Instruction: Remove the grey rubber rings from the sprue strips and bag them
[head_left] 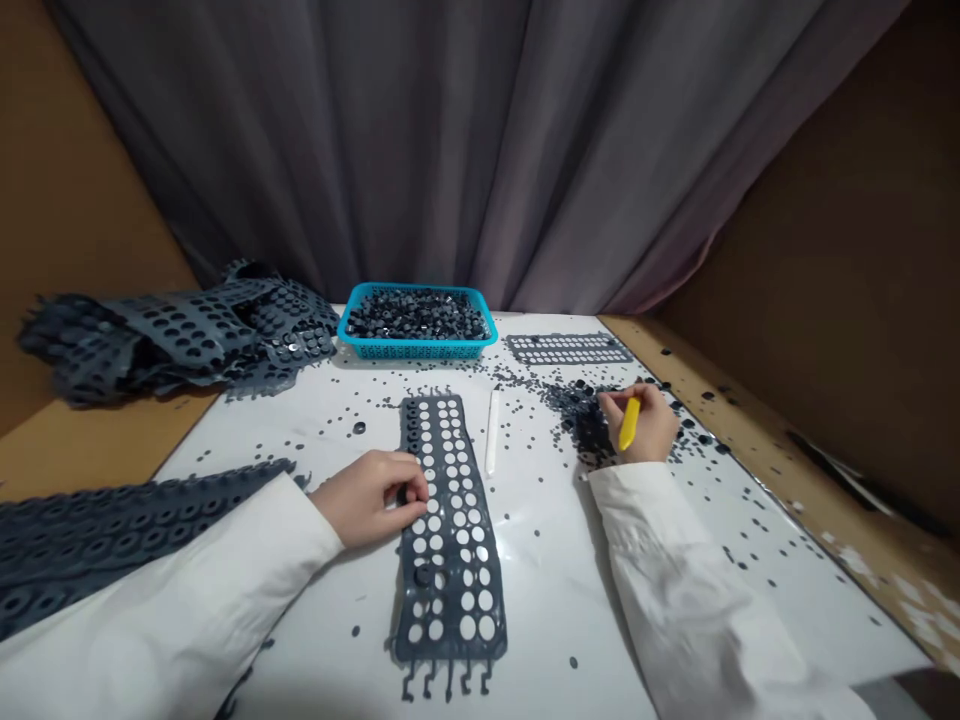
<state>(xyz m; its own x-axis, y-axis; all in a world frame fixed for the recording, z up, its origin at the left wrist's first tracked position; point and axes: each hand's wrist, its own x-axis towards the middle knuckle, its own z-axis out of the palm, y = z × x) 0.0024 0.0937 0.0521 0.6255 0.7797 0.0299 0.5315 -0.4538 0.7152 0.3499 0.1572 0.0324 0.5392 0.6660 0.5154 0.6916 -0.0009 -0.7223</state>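
Hands apart, left hand (367,497) touching a perforated dark rubber sheet (452,600) at lower centre, right hand (645,425) gripping a yellow tool (629,423) at right

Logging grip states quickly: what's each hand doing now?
Left hand: curled on the perforated rubber sheet; holding unclear.
Right hand: closed, holding a yellow tool.

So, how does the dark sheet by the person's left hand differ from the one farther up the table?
The near sheet runs lengthwise toward the person, while the far sheet lies crosswise. The left hand touches the near sheet, but no hand touches the far sheet. The near sheet has ragged tabs at its closest end; none show on the far sheet. Both are dark, holed sheets lying flat on the white board.
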